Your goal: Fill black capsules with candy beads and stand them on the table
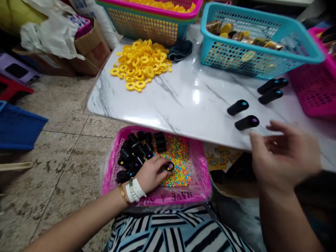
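My left hand (151,174) is in the pink basket (205,175) on my lap, its fingers wrapped round a small black cylinder (169,166) with coloured beads showing in its end. Tiny multicoloured beads (180,164) lie beside it, and several black cylinders (135,143) are heaped at the basket's left. Over the table's front edge, my right hand (286,154) is slightly blurred, fingers curved and apart with nothing seen between them. Just beyond it stands a black cylinder (246,122) with a purple top, near another black cylinder (237,107) with a blue top.
A white marbled table (157,108) spans the front. On it lie a pile of yellow ring-shaped plastic pieces (141,63) and a dark cloth (180,51). A turquoise basket (257,52) with wrapped items stands behind, a magenta basket (315,91) at right. A blue bin (21,126) sits left.
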Demonstrator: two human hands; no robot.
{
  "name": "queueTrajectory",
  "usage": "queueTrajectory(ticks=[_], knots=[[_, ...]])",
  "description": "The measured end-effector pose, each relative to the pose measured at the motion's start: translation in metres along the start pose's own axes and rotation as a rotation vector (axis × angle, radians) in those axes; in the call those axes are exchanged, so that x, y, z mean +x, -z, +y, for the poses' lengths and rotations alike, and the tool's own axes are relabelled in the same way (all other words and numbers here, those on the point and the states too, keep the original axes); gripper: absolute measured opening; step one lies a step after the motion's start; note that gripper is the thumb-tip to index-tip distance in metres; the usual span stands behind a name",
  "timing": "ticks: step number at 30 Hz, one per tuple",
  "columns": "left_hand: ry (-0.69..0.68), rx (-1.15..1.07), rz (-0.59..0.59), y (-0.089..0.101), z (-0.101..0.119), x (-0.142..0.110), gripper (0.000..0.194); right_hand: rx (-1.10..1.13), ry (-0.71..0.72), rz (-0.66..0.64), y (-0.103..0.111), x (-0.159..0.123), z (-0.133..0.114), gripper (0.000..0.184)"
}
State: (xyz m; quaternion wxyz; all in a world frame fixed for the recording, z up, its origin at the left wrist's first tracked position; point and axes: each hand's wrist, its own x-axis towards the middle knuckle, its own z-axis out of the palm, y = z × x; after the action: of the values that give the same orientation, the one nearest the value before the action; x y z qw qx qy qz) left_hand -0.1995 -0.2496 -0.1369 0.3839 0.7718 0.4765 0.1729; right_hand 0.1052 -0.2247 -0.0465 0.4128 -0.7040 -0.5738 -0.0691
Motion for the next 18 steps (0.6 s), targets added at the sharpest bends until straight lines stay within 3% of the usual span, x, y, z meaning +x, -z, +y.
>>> queueTrajectory(ticks=[1,2,5,6,8,10,13,18], knots=[[0.012,-0.044,0.022,0.0,0.0,0.0,0.026,-0.002,0.09,-0.01,-0.001,-0.014,-0.007,0.044],[0.027,-0.093,0.036,0.0,0.0,0.001,0.027,0.047,0.17,-0.12,-0.004,-0.029,-0.015,0.043],[0.053,-0.208,0.048,-0.001,0.002,0.002,0.029,0.336,0.319,-0.747,-0.03,-0.071,-0.032,0.043],[0.049,-0.213,0.045,-0.002,0.003,0.002,0.028,0.415,0.323,-0.896,-0.041,-0.081,-0.036,0.041],[0.04,-0.197,0.043,-0.003,0.007,0.002,0.026,0.514,0.275,-1.038,-0.061,-0.095,-0.04,0.037],[0.034,-0.188,0.056,-0.003,0.011,0.002,0.024,0.548,0.23,-1.058,-0.073,-0.1,-0.042,0.037],[-0.002,-0.192,0.08,-0.002,0.015,0.002,0.021,0.558,0.309,-1.003,-0.072,-0.098,-0.041,0.041],[-0.079,-0.027,0.073,0.007,0.004,0.003,0.029,0.426,0.474,-0.828,-0.037,-0.075,-0.03,0.037]])
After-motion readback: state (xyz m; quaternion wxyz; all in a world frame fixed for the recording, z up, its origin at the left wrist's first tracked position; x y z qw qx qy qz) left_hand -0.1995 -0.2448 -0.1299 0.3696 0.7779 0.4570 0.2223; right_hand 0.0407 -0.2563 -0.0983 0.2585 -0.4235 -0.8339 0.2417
